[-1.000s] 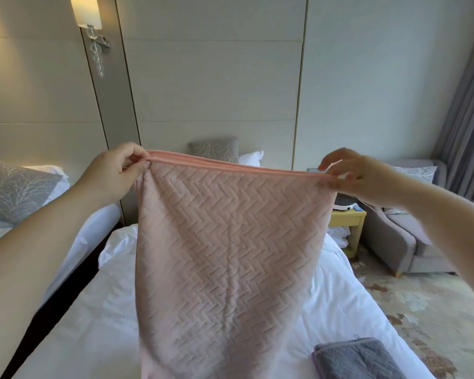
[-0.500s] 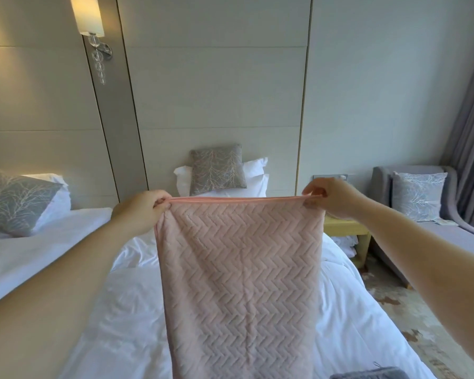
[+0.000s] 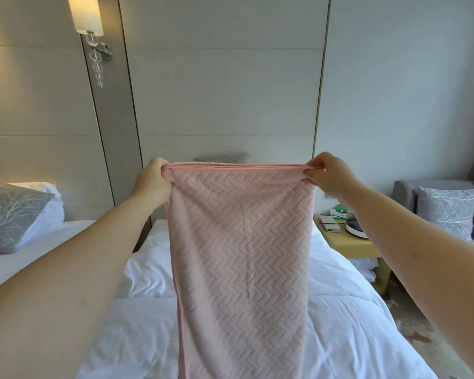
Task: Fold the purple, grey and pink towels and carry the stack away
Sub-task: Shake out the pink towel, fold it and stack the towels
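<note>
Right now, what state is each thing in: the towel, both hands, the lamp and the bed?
pink towel: held up, hanging down, top edge pulled taut; lower end out of view.
left hand: pinches the towel's top left corner.
right hand: pinches the top right corner.
wall lamp: lit.
bed: white cover, rumpled.

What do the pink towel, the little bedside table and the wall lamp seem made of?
The pink towel looks like soft, matte plush fabric, maybe microfibre, with a pressed zigzag pattern and sewn hem. The little table seems pale yellowish wood or wood-look board, matte. The wall lamp has a glowing shade, fabric or frosted glass, above clear glass-like beads on a shiny metal bracket.
</note>
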{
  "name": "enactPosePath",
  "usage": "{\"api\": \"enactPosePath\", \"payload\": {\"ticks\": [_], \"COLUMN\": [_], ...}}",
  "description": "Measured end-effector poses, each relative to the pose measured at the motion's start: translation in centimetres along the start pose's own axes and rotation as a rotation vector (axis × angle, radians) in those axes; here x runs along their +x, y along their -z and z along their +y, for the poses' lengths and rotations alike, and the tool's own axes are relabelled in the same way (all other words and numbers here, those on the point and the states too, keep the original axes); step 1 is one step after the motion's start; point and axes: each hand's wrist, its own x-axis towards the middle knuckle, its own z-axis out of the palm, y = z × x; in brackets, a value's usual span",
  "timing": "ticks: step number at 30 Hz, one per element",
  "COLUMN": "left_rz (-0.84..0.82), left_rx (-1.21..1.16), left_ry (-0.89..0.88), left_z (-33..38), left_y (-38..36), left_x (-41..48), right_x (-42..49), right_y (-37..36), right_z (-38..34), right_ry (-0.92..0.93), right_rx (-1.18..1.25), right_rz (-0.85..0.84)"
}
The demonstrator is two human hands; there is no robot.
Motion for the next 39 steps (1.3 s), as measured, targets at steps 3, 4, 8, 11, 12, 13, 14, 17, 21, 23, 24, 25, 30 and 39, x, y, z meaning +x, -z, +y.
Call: {"api": "enactPosePath", "payload": {"ticks": [3, 4, 8, 11, 12, 13, 14, 17, 21, 23, 24, 25, 30, 39], "left_rz": [0.04, 0.049, 0.008, -0.115, -0.163, -0.218, -0.276, -0.417, -0.559, -0.645, -0.687, -0.731, -0.812, -0.818], "left_rx": [-0.031, -0.051, -0.091, -0.102, -0.073, -0.038, -0.005, 0.072, 0.083, 0.118, 0.142, 0.18, 0.331, 0.368], "left_ry": [-0.071, -0.085, -0.109, -0.09, -0.093, -0.096, -0.098, -0.057, 0.058, 0.067, 0.051, 0.029, -0.039, 0.049], "left_z": [0.4, 0.5, -1.0, -4.5, -6.0, -7.6, -9.2, -14.1, -19.8, -22.1, -23.2, -24.2, -27.4, -27.5], "left_y": [0.8, 1.1, 1.8, 1.6, 1.4, 1.0, 0.6, -0.5, -1.5, -1.5, -1.4, -1.1, 0.5, 4.9], "left_x": [2.0, 2.2, -0.6, -5.4, -7.4, -9.7, -12.0, -19.5, -29.7, -34.8, -37.3, -39.9, -50.2, -65.7], "right_x": [1.6, 1.6, -1.2, -5.9, -7.8, -9.9, -12.0, -19.0, -28.9, -33.9, -36.3, -38.6, -49.2, -65.3], "right_y": [0.0, 0.0, -0.4, -1.2, -1.6, -2.1, -2.8, -4.8, -7.7, -8.8, -9.2, -9.6, -10.6, -8.2], "right_z": [-0.3, -0.3, 1.4, 4.3, 5.3, 6.4, 7.5, 10.7, 15.0, 17.0, 17.8, 18.5, 20.9, 22.4], "right_ry": [0.043, 0.054, 0.032, -0.078, -0.113, -0.138, -0.15, -0.187, -0.295, -0.318, -0.323, -0.324, -0.265, -0.238], "right_rx": [0.049, 0.062, 0.056, 0.026, -0.004, -0.047, -0.097, -0.242, -0.315, -0.356, -0.384, -0.409, -0.51, -0.528], "right_rz": [0.049, 0.058, 0.017, -0.113, -0.162, -0.209, -0.253, -0.37, -0.505, -0.561, -0.592, -0.622, -0.732, -0.782]}}
